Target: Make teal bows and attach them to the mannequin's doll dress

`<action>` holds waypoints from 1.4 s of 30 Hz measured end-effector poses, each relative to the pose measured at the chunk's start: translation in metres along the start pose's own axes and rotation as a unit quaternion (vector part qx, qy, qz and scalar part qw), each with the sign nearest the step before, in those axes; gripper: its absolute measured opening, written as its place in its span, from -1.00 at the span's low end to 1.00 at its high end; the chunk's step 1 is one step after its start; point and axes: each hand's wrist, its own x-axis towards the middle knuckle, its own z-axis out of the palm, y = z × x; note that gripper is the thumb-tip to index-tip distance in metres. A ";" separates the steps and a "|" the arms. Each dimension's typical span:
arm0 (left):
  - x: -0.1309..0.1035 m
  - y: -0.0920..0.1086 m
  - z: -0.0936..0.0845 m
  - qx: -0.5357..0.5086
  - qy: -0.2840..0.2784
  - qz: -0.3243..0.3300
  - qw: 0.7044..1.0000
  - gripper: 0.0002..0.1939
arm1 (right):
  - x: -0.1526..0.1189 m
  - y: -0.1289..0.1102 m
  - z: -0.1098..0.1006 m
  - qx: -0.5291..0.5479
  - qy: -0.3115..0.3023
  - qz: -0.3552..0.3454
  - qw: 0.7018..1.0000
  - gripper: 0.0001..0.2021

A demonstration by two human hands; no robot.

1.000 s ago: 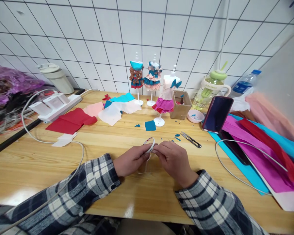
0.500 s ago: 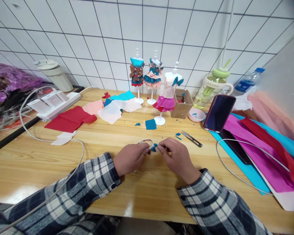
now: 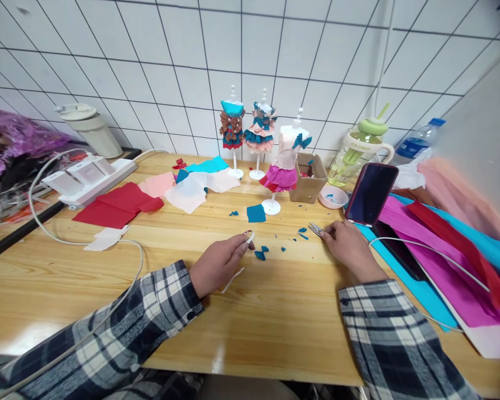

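My left hand (image 3: 219,264) pinches a thin white strip (image 3: 251,239) that curls above its fingertips, with a loose end showing below the hand. To the right, my right hand (image 3: 350,250) is closed on the small scissors (image 3: 315,229), whose blades point left and whose handles are hidden by the fingers. Between the hands, small teal scraps (image 3: 260,254) lie on the wood. A square teal piece (image 3: 256,213) is farther back, beside the white base of a mini mannequin (image 3: 286,155) in a pink and magenta dress.
Two more dressed mannequins (image 3: 232,125) stand behind, near a cardboard box (image 3: 308,186) and a pink dish (image 3: 333,197). Cloth pieces (image 3: 116,203) and a power strip (image 3: 91,180) lie left. A propped phone (image 3: 370,191), bottles and fabric sheets (image 3: 433,233) are on the right.
My right hand has left the teal scraps, moved right and taken hold of the scissors. The teal scraps now lie on the table. My left hand has barely moved.
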 end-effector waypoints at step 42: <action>-0.003 0.004 0.013 -0.135 0.002 0.024 0.991 -0.53 | -0.075 -0.133 -0.006 0.480 -0.144 -0.158 0.851 -0.59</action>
